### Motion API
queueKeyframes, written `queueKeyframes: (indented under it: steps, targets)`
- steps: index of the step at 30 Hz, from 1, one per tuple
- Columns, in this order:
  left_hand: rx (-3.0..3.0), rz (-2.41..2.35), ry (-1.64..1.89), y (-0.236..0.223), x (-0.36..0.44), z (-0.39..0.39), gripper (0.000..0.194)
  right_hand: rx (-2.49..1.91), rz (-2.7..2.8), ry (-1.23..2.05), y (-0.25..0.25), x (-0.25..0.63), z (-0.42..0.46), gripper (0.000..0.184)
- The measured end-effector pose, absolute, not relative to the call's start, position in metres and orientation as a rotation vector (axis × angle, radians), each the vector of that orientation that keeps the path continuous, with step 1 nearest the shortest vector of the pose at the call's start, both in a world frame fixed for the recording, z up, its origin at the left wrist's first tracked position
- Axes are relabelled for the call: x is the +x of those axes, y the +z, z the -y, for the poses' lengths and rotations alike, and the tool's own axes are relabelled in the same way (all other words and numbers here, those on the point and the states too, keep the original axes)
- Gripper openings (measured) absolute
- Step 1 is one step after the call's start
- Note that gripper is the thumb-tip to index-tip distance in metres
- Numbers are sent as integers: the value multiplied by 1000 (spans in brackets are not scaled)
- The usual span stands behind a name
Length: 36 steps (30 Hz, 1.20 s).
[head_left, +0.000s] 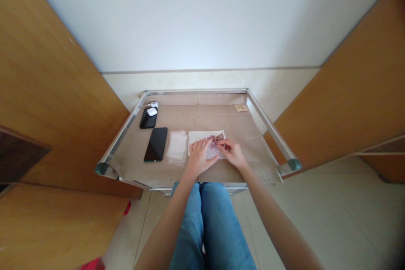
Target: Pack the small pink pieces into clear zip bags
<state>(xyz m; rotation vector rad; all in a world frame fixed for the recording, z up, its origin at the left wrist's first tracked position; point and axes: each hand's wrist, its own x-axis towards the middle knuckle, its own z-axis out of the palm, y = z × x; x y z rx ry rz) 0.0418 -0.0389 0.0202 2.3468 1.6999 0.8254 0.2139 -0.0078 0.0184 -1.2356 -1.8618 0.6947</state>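
Note:
My left hand (200,156) lies on a small clear plastic bag (212,150), its thumb and forefinger on either side of the film as it holds the bag. Beneath both is a white sheet of paper (195,136). A cluster of small dark red and pink pieces (217,138) sits at the sheet's far right part; their exact kind is too small to tell. Close against these pieces, the fingertips of my right hand (231,152) are pinched together. What they hold, if anything, is hidden.
Left of the paper lies a stack of clear plastic bags (177,147), then a black phone (156,144). Another dark phone (147,119) carries a white earbud case (152,112), near a charger plug (154,104). A tan card (241,107) lies far right. Metal rails (272,128) edge the cardboard-lined top.

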Motion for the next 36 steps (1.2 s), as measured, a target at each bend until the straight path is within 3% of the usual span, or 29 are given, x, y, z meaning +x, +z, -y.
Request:
queueKeyframes:
  steps: [16, 23, 36]
  targets:
    - [2343, -1684, 817, 20, 42, 39, 60, -1140, 1952, 771, 21, 214, 7, 24]
    - [2332, -1701, 762, 19, 42, 39, 58, -1107, 2098, 661, 16, 212, 9, 18]
    - [2340, -1746, 780, 16, 41, 37, 62, -1073, 1859, 786, 12, 215, 3, 20]
